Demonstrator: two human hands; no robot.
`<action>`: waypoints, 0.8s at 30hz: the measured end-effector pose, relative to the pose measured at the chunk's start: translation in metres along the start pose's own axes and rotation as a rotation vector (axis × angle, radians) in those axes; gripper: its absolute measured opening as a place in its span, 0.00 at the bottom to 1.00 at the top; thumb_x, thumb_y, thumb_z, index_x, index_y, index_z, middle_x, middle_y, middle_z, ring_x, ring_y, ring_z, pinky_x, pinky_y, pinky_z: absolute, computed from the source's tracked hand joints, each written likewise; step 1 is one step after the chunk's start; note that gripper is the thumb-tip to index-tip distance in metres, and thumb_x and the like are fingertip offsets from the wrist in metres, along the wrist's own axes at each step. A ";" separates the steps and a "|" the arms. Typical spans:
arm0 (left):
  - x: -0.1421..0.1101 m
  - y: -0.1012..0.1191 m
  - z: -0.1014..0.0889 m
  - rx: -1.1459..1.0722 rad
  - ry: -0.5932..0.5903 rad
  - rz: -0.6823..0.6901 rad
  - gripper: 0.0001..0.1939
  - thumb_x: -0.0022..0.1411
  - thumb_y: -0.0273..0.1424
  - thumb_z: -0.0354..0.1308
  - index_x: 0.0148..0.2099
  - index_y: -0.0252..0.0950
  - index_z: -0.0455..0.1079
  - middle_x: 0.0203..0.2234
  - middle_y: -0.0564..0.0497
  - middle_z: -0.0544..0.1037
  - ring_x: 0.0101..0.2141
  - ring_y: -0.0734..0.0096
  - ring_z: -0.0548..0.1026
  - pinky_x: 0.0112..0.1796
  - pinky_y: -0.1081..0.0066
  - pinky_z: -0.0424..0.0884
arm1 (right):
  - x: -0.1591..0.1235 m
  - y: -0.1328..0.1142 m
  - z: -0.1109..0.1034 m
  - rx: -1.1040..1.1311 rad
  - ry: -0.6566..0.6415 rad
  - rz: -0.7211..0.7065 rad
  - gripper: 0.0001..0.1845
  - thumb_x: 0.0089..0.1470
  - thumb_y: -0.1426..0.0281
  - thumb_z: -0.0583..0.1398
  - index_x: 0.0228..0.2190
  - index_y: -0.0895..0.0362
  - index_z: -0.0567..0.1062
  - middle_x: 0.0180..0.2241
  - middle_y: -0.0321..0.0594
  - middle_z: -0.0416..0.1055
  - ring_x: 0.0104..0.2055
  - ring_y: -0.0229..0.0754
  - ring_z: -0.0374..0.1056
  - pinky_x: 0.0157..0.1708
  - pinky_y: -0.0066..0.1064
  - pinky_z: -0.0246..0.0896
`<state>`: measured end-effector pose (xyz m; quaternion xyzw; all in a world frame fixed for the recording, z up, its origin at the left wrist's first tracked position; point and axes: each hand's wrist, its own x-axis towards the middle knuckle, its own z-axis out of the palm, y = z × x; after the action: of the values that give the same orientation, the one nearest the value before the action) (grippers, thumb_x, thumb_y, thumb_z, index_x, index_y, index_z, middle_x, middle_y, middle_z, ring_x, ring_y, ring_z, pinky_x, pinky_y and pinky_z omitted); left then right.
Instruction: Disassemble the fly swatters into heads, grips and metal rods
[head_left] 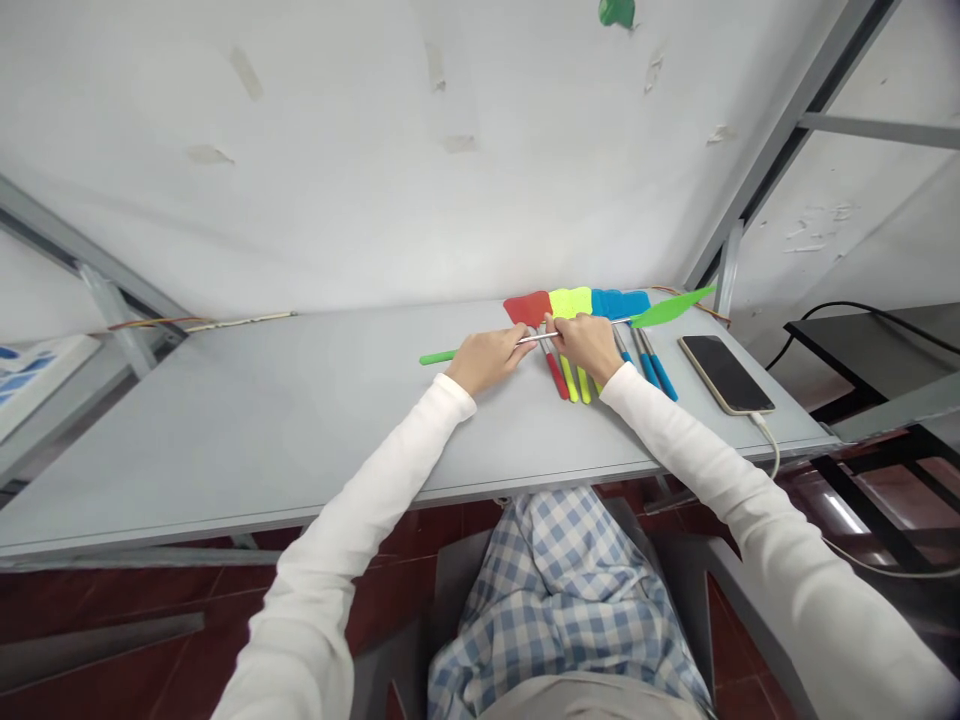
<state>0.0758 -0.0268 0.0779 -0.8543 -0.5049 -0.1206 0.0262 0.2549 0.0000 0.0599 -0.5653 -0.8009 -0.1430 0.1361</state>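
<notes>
A green spatula (670,309) with a thin metal shaft lies crosswise between my hands, its handle to the left and its broad flat head to the right. My left hand (484,360) is closed around the shaft near the green handle. With its fingers pinched on the same shaft, my right hand (588,345) is nearer the head. Behind and under my right hand, a red spatula (527,308), several yellow spatulas (573,301) and several blue spatulas (621,303) lie side by side, heads toward the wall and handles toward me. My right hand covers part of their shafts.
A phone (726,374) with a white charging cable (765,432) lies on the grey table (247,430), right of the spatulas. The white wall (360,180) rises behind. Metal frame bars (780,150) stand on both sides. A white-and-blue object (37,375) sits far left.
</notes>
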 end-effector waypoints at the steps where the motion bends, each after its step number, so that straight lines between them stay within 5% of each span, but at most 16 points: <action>1: 0.001 0.002 -0.001 0.004 -0.025 0.009 0.21 0.70 0.45 0.38 0.47 0.39 0.67 0.35 0.47 0.79 0.35 0.62 0.77 0.32 0.70 0.62 | 0.001 0.000 0.001 -0.009 -0.024 0.023 0.35 0.66 0.59 0.37 0.31 0.61 0.78 0.28 0.54 0.76 0.33 0.48 0.71 0.30 0.33 0.51; 5: -0.007 -0.011 0.003 -0.025 -0.128 0.016 0.21 0.70 0.45 0.37 0.44 0.41 0.67 0.29 0.49 0.77 0.30 0.63 0.76 0.30 0.70 0.61 | -0.001 0.022 0.005 -0.086 -0.109 -0.022 0.34 0.66 0.61 0.38 0.31 0.61 0.79 0.28 0.54 0.77 0.31 0.47 0.72 0.26 0.31 0.46; 13: -0.057 -0.081 -0.005 -0.190 -0.168 -0.049 0.21 0.67 0.47 0.38 0.39 0.43 0.69 0.24 0.53 0.74 0.25 0.68 0.71 0.30 0.71 0.62 | -0.006 0.091 0.005 -0.201 -0.101 0.052 0.36 0.66 0.62 0.37 0.29 0.65 0.79 0.27 0.56 0.75 0.30 0.45 0.71 0.28 0.32 0.48; 18: -0.068 -0.094 -0.019 -0.171 -0.170 -0.090 0.22 0.66 0.48 0.38 0.37 0.43 0.69 0.22 0.54 0.72 0.23 0.69 0.69 0.29 0.71 0.61 | 0.000 0.089 0.004 -0.175 -0.086 0.044 0.36 0.66 0.62 0.38 0.30 0.65 0.79 0.26 0.56 0.75 0.31 0.47 0.71 0.30 0.33 0.51; 24: -0.064 -0.085 -0.012 -0.084 -0.175 -0.152 0.20 0.65 0.49 0.40 0.37 0.42 0.67 0.22 0.53 0.73 0.24 0.67 0.70 0.28 0.70 0.60 | -0.001 0.080 0.011 -0.197 -0.084 0.066 0.35 0.65 0.63 0.38 0.30 0.63 0.81 0.27 0.55 0.76 0.32 0.50 0.73 0.29 0.33 0.52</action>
<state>-0.0299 -0.0423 0.0685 -0.8213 -0.5629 -0.0684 -0.0629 0.3302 0.0289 0.0549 -0.6076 -0.7689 -0.1925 0.0508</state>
